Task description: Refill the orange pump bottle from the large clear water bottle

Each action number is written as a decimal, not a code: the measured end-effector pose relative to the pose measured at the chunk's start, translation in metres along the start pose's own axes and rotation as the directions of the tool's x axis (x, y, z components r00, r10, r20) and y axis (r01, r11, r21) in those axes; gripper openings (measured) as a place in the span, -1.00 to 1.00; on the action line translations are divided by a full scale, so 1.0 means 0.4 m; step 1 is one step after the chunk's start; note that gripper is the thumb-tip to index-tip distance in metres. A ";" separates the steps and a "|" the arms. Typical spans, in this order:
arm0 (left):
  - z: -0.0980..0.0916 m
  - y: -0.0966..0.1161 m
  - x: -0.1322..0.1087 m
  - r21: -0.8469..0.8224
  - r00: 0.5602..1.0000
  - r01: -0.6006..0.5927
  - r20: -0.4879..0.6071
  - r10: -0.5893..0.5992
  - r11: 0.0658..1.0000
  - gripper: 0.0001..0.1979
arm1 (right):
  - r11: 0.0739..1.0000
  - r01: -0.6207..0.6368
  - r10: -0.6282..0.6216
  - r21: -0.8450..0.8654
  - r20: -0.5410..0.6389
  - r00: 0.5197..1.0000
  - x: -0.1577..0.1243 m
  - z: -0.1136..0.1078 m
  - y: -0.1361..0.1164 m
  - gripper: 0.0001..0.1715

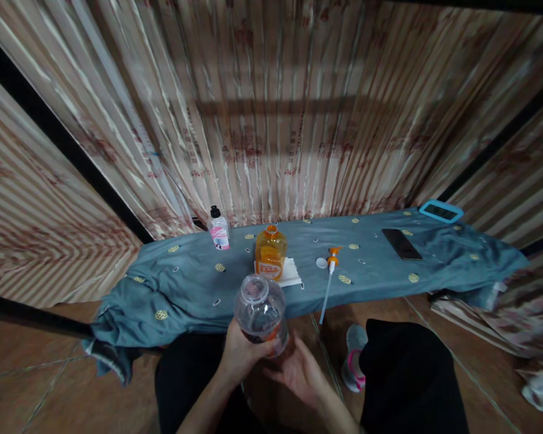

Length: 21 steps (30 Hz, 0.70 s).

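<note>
My left hand point(247, 355) is wrapped around a clear, empty-looking plastic bottle point(260, 310) with an uncapped round mouth, held above my lap. Beside its lower right side is my right hand point(298, 374), fingers apart; whether they touch the bottle I cannot tell. Just beyond stands an amber bottle point(270, 250), its mouth uncovered, with a white paper point(290, 274) by its base. To the right lie an orange pump head point(333, 259) with a long tube and a small round clear cap point(321, 263).
A small clear bottle point(219, 229) with a black cap and pink label stands at the left. A phone point(402, 243) and a blue-framed device point(441, 211) lie at the right. The narrow bench point(190, 295) has a blue-grey cloth; a striped curtain point(253, 120) hangs behind.
</note>
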<state>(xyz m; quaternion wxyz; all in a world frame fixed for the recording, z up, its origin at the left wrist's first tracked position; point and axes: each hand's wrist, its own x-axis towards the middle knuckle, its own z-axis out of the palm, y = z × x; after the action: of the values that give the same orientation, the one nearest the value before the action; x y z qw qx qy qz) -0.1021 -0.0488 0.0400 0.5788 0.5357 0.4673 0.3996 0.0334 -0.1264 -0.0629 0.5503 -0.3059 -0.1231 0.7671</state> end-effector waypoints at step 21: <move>-0.018 0.026 0.206 -0.079 0.917 -0.398 -0.070 0.393 0.914 -0.10 | 0.923 0.023 -0.014 0.384 -0.024 1.000 -0.074 0.005 -0.114 -0.38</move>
<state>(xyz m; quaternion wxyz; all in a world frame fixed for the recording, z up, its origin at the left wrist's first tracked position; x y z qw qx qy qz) -0.0885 0.0333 0.0412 0.4975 0.5812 0.3454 0.5435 0.0733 -0.1368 -0.0275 0.6080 -0.1989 0.0325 0.7679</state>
